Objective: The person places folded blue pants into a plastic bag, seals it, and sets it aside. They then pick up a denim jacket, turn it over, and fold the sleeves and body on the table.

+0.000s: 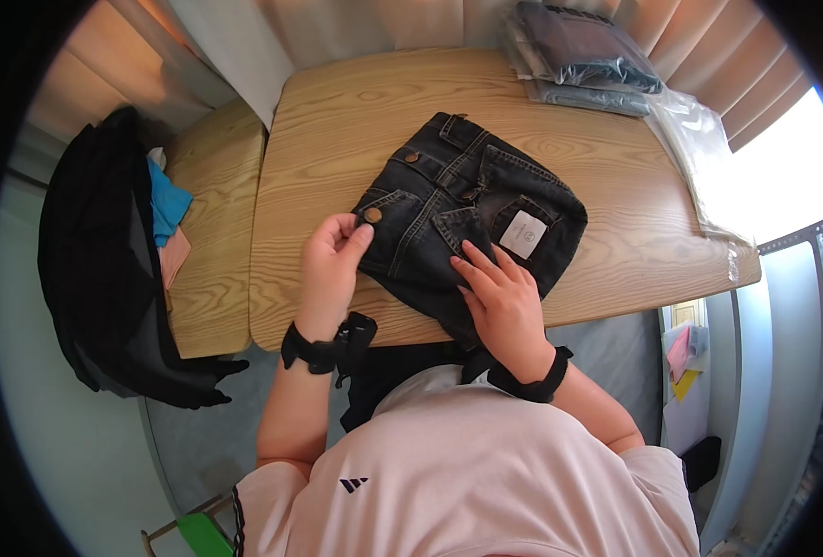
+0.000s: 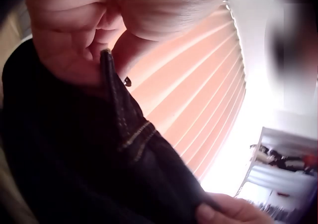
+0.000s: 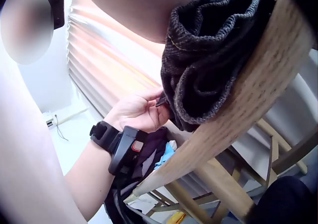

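A folded dark denim garment [image 1: 411, 227] lies on the wooden table near its front edge. It has brass buttons, pale stitching, pocket flaps and a white label [image 1: 524, 234]. My left hand [image 1: 333, 255] pinches its left edge between thumb and fingers, beside a brass button [image 1: 373, 214]. In the left wrist view, that edge stands up between the fingers of my left hand [image 2: 94, 30]. Fingers spread, my right hand [image 1: 506, 306] rests on the lower right of the garment, below the label. Rolled cloth edges [image 3: 208, 60] at the table's rim show in the right wrist view.
Clear-bagged dark clothes [image 1: 588, 56] are stacked at the table's back right, with clear plastic bags [image 1: 695, 148] along the right edge. To the left, a black garment [image 1: 105, 251] hangs over a second wooden surface [image 1: 212, 223], beside blue cloth [image 1: 168, 200] and pink cloth [image 1: 175, 255].
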The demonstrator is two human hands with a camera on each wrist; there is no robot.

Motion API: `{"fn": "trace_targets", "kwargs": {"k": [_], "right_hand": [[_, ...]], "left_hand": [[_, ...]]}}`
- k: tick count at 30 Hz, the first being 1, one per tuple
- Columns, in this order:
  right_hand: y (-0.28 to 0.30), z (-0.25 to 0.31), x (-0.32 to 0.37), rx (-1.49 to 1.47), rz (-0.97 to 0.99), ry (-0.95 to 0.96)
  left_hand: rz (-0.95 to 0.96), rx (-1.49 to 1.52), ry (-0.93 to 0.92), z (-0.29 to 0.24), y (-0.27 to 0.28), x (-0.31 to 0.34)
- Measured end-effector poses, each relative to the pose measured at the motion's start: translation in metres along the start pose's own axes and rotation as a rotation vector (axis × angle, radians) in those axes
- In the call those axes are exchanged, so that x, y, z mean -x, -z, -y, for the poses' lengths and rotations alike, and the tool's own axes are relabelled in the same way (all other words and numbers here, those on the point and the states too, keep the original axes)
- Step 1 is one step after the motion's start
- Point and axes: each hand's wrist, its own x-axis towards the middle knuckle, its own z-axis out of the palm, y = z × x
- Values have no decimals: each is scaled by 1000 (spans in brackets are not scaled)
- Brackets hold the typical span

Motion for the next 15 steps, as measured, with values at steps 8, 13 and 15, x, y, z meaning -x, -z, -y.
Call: {"fn": "trace_targets", "kwargs": {"k": [8, 13, 15], "right_hand": [[-2, -1, 1, 50, 2, 25], [-4, -2, 1, 78, -22, 48], [-3, 0, 1, 83, -30, 48]], "left_hand": [[-68, -575, 3, 6, 8, -10], [93, -796, -649, -26, 3, 2], [216, -772, -494, -9, 6, 2]]}}
